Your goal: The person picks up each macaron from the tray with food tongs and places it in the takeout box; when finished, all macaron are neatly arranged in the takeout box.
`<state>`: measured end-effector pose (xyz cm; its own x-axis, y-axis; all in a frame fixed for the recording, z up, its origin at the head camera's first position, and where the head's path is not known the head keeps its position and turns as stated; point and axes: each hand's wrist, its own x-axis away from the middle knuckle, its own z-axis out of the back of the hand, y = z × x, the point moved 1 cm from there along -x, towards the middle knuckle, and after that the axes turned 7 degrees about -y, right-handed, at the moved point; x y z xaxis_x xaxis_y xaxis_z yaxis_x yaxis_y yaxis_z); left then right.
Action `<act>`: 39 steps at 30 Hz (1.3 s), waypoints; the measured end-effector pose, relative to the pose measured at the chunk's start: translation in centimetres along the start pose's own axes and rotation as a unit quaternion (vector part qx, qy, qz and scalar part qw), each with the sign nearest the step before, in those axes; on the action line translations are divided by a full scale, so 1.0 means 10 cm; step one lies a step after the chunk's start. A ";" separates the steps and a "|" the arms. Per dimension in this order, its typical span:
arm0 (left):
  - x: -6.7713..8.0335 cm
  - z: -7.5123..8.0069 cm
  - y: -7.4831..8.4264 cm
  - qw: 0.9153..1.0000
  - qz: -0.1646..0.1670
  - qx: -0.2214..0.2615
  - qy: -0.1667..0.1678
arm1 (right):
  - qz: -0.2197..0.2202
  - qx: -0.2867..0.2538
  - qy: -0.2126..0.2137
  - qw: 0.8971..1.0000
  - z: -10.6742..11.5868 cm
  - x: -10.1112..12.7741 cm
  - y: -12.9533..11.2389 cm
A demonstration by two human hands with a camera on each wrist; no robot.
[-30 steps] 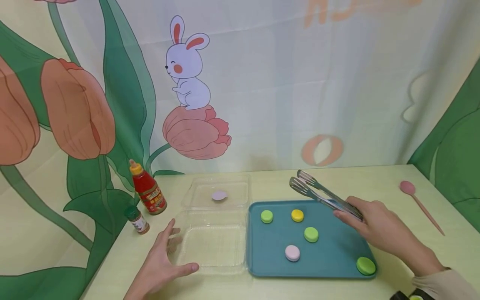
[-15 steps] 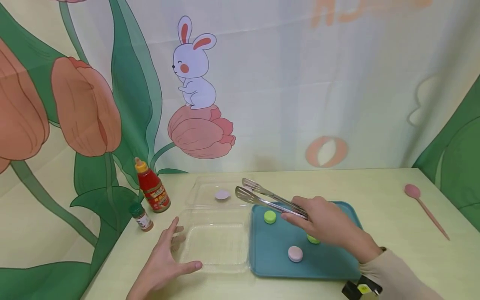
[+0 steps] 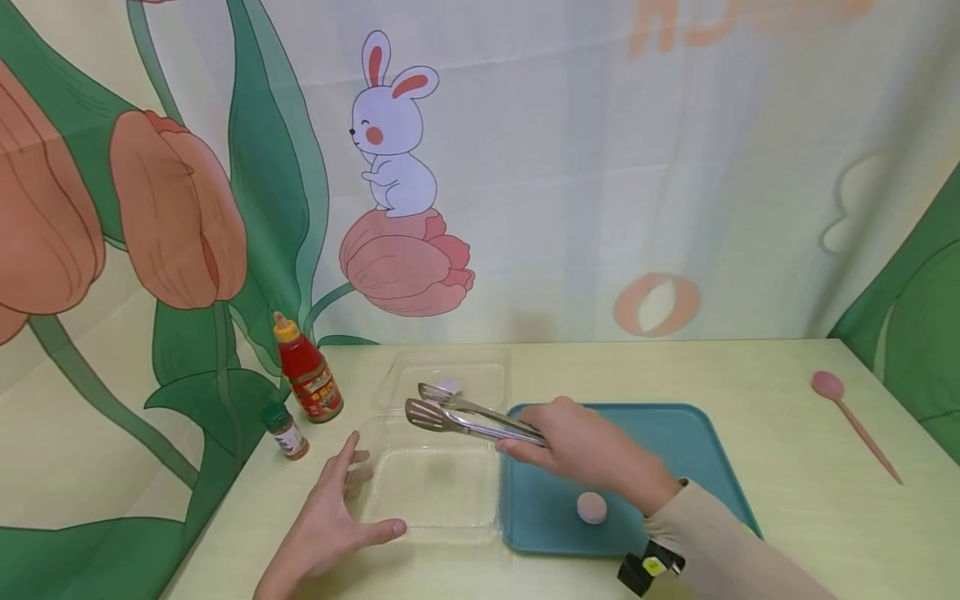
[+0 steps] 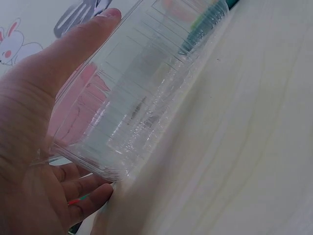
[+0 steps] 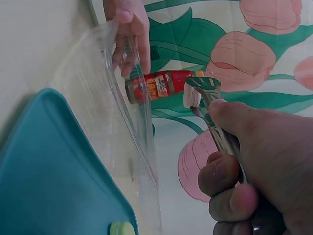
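My right hand grips metal tongs, whose slotted ends hang over a clear plastic food container. In the right wrist view a pale pink macaron sits pinched between the tong ends. My left hand spreads around the left end of the container, thumb along the near side and fingers at the far-left corner. Its thumb lies straight along the clear wall in the left wrist view. The container's lid is folded back, with a lilac oval partly covered by the tongs.
Right of the container lies a blue tray bearing a pale pink macaron; my right arm hides much of it. A red sauce bottle and a green-capped spice jar stand left. A pink spoon lies far right.
My right hand has carried the tongs leftward and down, from above the tray to above the container. The left hand keeps its place by the container; the head view has shifted slightly.
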<state>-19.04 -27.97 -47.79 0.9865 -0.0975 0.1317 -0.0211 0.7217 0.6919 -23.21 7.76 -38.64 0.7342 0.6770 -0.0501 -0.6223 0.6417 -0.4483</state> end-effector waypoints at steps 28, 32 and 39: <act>0.00 -0.01 -0.03 1.000 -0.019 0.015 0.000 | -0.032 0.132 -0.046 0.990 -0.45 -0.54 -0.41; 0.00 -0.01 -0.03 1.000 -0.016 0.018 -0.002 | -0.042 0.137 -0.053 0.988 -0.46 -0.55 -0.42; 0.01 0.00 -0.05 1.000 -0.019 0.018 0.001 | -0.052 0.137 -0.065 0.987 -0.48 -0.60 -0.45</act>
<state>-18.90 -28.40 -48.12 0.9869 -0.1234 0.1036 0.0109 0.6928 0.7211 -23.51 -0.86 -40.64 0.7677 0.6320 0.1059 -0.6092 0.7711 -0.1854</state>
